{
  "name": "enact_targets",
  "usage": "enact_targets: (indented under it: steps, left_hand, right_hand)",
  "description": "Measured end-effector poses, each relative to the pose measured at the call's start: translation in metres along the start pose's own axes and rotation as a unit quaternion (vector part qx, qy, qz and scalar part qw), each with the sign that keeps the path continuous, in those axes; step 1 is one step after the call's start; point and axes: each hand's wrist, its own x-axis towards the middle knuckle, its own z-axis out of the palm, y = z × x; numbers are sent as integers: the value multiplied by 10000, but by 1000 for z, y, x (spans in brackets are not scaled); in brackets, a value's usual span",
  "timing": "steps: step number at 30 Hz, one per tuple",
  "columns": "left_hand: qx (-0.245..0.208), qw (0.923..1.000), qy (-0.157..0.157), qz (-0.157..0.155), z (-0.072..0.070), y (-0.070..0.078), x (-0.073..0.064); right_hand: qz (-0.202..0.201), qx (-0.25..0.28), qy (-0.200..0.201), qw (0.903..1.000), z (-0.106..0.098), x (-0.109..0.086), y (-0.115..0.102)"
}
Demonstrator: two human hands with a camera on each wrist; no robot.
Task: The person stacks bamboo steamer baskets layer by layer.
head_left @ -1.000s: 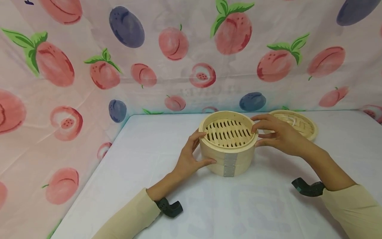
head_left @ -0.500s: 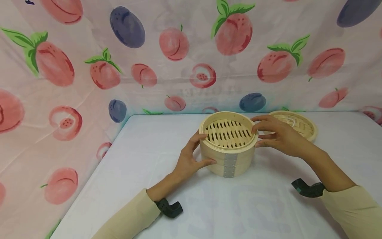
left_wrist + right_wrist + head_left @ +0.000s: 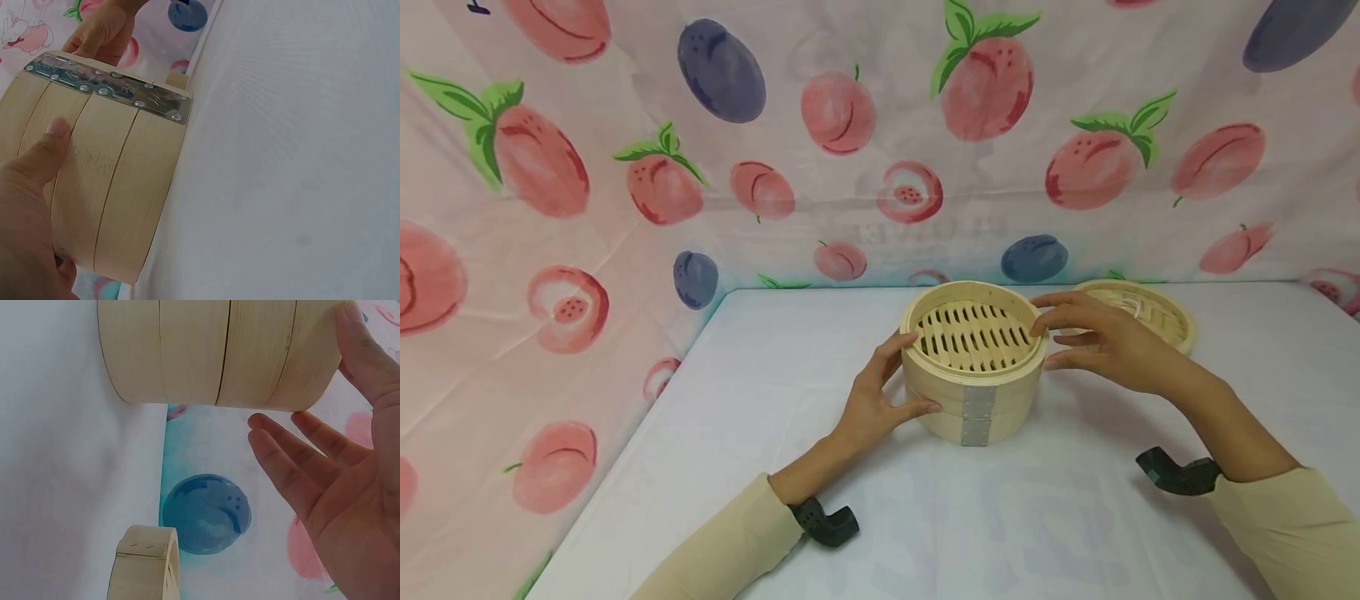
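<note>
In the last 1 second almost nothing has shifted; the steamer seems to be in a steadying hold rather than on the move. At left, the left hand (image 3: 865,400) grips it, thumb on the front wall, fingers at the rim. In the middle, the round, pale bamboo steamer (image 3: 974,367) sits on the white-covered table (image 3: 775,375), its slatted top uncovered, 2 metal plates (image 3: 977,402) on its front. At right, the right hand (image 3: 1108,342) spreads loosely, 1 digit over the rim. Farther right lies the woven lid (image 3: 1168,321).
</note>
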Motion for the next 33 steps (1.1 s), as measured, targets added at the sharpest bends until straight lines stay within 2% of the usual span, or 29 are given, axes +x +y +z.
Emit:
enact_targets:
  steps: [1, 4, 8, 12, 14, 18, 24, 28, 33]
  left_hand:
    - [-13, 10000, 4, -23, 0, -1, 0]
    - [-41, 10000, 4, -45, 2, -17, -3]
    - [-24, 10000, -1, -42, 5, -36, -5]
    - [-15, 10000, 21, 47, 4, -24, -3]
    - [-40, 10000, 34, 78, 2, -16, -2]
    - [-57, 10000, 42, -12, 0, -3, 0]
    - [2, 10000, 38, -63, -1, 0, 0]
    - [28, 10000, 28, 2, 0, -1, 0]
    - [76, 10000, 18, 35, 0, -1, 1]
  right_hand:
    - [-28, -13, 7, 10000, -1, 0, 0]
    - [-12, -94, 60, 9999, -4, -2, 0]
    - [98, -356, 443, 9983, -13, -5, 5]
    - [383, -418, 952, 9938, -29, -14, 16]
    - [686, -351, 1142, 9905, -38, -19, 22]
    - [1503, -432, 1389, 9779, -54, -31, 37]
    - [2508, -476, 1499, 9552, -65, -51, 64]
    - [2854, -340, 1497, 9460, -65, -62, 83]
    - [3049, -42, 1344, 9429, -60, -77, 104]
